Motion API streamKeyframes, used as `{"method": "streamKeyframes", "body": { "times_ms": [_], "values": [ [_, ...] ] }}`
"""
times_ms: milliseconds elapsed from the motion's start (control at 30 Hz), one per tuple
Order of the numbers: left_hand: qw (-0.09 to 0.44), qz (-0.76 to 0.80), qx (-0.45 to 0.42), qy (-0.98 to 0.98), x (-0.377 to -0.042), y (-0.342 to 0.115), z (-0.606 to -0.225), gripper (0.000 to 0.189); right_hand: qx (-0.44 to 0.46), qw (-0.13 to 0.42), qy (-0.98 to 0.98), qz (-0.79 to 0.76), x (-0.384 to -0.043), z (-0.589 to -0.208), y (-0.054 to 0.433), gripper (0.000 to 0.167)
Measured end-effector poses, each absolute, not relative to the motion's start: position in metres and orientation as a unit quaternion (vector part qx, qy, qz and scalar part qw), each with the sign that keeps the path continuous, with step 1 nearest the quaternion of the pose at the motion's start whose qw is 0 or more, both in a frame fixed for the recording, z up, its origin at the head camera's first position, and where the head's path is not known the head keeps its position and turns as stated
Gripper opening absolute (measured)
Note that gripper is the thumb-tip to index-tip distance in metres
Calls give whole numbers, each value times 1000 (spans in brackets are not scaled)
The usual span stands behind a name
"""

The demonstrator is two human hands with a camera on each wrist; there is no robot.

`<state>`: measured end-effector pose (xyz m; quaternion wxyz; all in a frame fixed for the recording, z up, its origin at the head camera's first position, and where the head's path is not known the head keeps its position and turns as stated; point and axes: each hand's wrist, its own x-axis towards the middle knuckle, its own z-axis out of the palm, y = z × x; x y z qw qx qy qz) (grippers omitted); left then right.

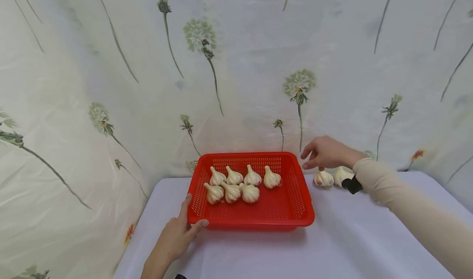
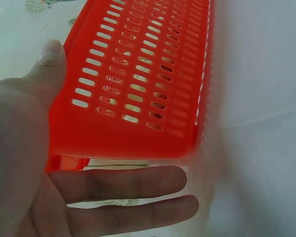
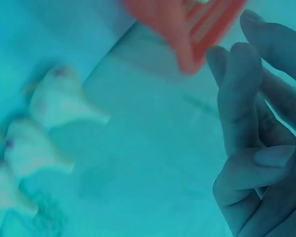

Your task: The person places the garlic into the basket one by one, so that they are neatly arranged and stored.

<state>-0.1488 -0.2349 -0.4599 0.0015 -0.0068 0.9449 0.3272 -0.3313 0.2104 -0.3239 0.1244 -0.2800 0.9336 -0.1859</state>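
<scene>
A red plastic basket (image 1: 255,223) with slotted walls holds several whole garlic bulbs (image 1: 252,175) in two loose rows. My left hand (image 1: 175,234) rests at its front left corner, thumb by the front rim and index finger along the left rim. In the left wrist view two straight fingers (image 2: 123,183) extend beyond the basket wall (image 2: 123,133). Just right of the basket hovers my right hand (image 1: 327,152), fingers loosely bent and nothing between them. Below it, garlic bulbs (image 1: 323,179) stand on the table; in the right wrist view, garlic bulbs (image 3: 61,101) line the left side.
A white cloth covers the table (image 1: 340,238). Behind and to the left hangs a pale curtain (image 1: 251,86) printed with dandelions, close to the table's back edge. My right sleeve (image 1: 406,201) passes over the table's right side and partly hides the garlic there.
</scene>
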Motion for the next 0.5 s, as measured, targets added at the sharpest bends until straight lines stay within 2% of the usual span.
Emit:
{"method": "streamKeyframes", "body": {
  "times_ms": [200,500],
  "values": [
    [1,327,-15,945,-146,-238,-463,101,-237,134,956,-107,-330,-317,246,44],
    [-3,339,-19,941,-144,-242,-463,100,-182,146,971,-58,-336,-332,315,65]
  ]
}}
